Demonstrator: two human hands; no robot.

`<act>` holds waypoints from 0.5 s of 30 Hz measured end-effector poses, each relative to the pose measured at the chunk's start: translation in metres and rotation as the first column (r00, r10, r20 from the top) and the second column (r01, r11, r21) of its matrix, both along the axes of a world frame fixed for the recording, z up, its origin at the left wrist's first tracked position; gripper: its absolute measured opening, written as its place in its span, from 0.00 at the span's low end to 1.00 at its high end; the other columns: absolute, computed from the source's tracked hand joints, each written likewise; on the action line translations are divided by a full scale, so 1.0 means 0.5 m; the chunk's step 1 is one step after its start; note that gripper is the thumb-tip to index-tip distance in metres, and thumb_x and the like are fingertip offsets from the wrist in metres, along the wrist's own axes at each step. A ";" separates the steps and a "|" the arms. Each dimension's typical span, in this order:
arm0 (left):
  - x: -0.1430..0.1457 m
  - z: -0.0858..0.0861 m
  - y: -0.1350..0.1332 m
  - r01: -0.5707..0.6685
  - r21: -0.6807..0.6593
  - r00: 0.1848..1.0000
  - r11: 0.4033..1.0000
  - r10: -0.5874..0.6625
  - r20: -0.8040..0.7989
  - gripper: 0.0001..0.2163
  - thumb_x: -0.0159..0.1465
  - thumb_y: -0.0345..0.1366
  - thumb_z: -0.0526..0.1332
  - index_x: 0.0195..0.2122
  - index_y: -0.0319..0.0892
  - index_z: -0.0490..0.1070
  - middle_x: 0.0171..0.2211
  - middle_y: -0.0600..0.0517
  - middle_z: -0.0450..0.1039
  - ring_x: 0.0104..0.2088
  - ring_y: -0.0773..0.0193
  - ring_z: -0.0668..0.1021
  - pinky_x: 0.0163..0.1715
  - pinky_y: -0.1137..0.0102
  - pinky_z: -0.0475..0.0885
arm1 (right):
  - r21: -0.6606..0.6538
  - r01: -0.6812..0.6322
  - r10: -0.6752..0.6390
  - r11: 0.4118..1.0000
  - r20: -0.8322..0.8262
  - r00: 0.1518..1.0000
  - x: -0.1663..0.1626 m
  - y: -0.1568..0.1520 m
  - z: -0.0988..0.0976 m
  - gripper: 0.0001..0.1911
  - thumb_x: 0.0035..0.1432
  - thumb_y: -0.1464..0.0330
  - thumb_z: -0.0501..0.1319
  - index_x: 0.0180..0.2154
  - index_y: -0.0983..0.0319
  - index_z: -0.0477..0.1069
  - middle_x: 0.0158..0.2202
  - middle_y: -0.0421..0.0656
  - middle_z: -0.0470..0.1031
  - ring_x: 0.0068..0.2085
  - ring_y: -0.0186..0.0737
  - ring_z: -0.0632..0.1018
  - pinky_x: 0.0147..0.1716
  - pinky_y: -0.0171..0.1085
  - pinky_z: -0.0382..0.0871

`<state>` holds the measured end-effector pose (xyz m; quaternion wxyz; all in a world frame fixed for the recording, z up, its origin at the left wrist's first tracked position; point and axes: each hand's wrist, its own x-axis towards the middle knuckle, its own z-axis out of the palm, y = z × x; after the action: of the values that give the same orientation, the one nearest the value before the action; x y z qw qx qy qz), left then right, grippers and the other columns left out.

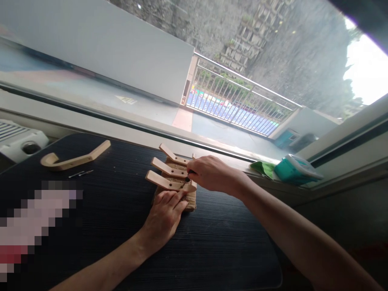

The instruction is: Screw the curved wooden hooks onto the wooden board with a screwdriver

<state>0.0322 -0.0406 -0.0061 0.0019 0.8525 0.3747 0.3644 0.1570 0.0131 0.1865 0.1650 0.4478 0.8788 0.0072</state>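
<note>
A wooden board (pixel 190 203) lies on the dark table and carries three pale wooden hooks, with dark screw holes or screw heads along them. My left hand (pixel 165 214) is closed on the board's near end, its fingertips against the nearest hook (pixel 163 182). My right hand (pixel 209 173) grips a screwdriver (pixel 187 178) with a dark handle, largely hidden in the fist. Its thin shaft slants down to the nearest hook beside my left fingertips. Whether the tip sits in a screw cannot be seen. The middle hook (pixel 169 167) and the far hook (pixel 174 155) stand beyond it.
A loose wooden hook (pixel 75 161) lies on the left of the dark table (pixel 218 246), with thin pen-like bits (pixel 80 174) near it. A green cloth (pixel 263 168) and a teal container (pixel 292 169) sit on the window sill at right. A pixelated patch covers the lower left.
</note>
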 end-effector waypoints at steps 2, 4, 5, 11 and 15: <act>0.000 0.001 0.000 -0.003 0.008 1.000 1.000 0.003 0.004 0.12 0.61 0.23 0.56 0.43 0.42 0.70 0.53 0.48 0.70 0.49 0.56 0.70 0.51 0.57 0.63 | 0.009 0.027 -0.027 1.000 0.006 1.000 0.002 -0.003 -0.002 0.14 0.64 0.67 0.52 0.39 0.65 0.75 0.36 0.49 0.79 0.38 0.43 0.78 0.33 0.34 0.61; 0.000 0.002 -0.001 -0.005 0.010 1.000 1.000 0.005 0.003 0.12 0.61 0.24 0.56 0.43 0.42 0.70 0.54 0.48 0.70 0.49 0.56 0.70 0.52 0.58 0.63 | 0.022 0.037 -0.038 0.999 0.017 0.999 0.001 -0.006 -0.003 0.15 0.64 0.66 0.51 0.38 0.66 0.75 0.36 0.50 0.79 0.38 0.43 0.78 0.32 0.34 0.62; 0.000 0.003 -0.001 -0.005 0.008 1.000 1.000 0.005 -0.001 0.12 0.61 0.24 0.56 0.44 0.42 0.70 0.54 0.48 0.70 0.49 0.56 0.70 0.52 0.57 0.63 | 0.027 0.040 -0.041 0.999 0.021 0.999 0.001 -0.008 -0.003 0.16 0.65 0.65 0.51 0.38 0.65 0.75 0.35 0.50 0.79 0.38 0.44 0.79 0.31 0.35 0.62; -0.001 0.003 -0.004 -0.008 -0.001 1.000 1.000 0.008 -0.013 0.12 0.61 0.24 0.56 0.44 0.43 0.71 0.54 0.49 0.70 0.49 0.56 0.70 0.52 0.57 0.63 | 0.000 0.028 -0.028 1.000 0.039 0.999 0.005 -0.012 0.012 0.15 0.62 0.64 0.52 0.43 0.62 0.74 0.37 0.49 0.79 0.39 0.44 0.78 0.31 0.36 0.62; -0.002 -0.001 -0.004 -0.006 -0.004 1.000 1.000 0.006 -0.008 0.12 0.62 0.24 0.56 0.44 0.43 0.70 0.54 0.49 0.70 0.50 0.56 0.70 0.52 0.57 0.63 | -0.026 -0.020 0.020 0.999 0.021 1.000 0.007 -0.012 0.021 0.13 0.59 0.69 0.54 0.42 0.59 0.75 0.38 0.44 0.79 0.41 0.42 0.77 0.34 0.35 0.62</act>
<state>0.0311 -0.0426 -0.0065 0.0012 0.8529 0.3778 0.3603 0.1604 0.0071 0.1969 0.1801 0.4367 0.8814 0.0021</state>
